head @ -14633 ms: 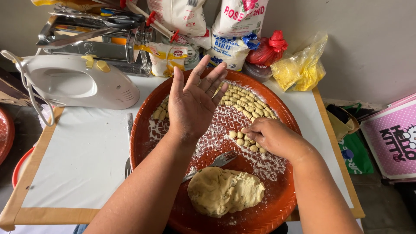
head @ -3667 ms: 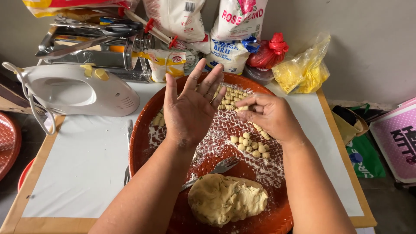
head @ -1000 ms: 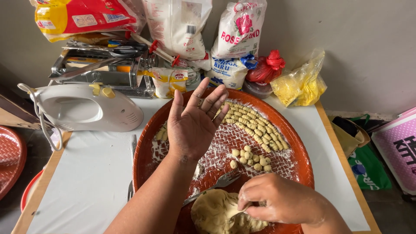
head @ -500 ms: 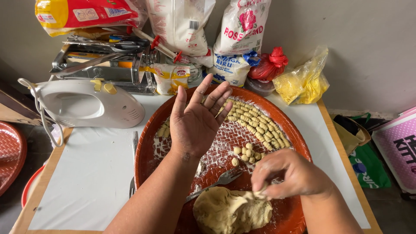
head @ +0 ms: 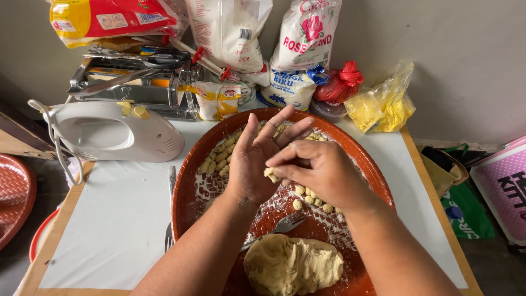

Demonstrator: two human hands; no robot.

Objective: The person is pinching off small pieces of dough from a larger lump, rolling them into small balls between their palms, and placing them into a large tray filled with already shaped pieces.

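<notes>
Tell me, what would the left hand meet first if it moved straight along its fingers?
Probably the flour bags behind the tray; the left hand points up and away over the small dough pieces, though depth is unclear.

A home kitchen corner: flour bags point(head: 230, 30) lean on the wall across the top of the frame, a white hand mixer point(head: 115, 131) and metal pasta machine point(head: 137, 82) sit upper left, and a dough lump point(head: 293, 266) lies bottom centre on the paper-covered bench point(head: 115, 230).

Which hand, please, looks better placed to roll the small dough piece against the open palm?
Probably the right hand: its fingers already press the small pale dough piece onto the left hand, held flat above the round brown tray.
</notes>
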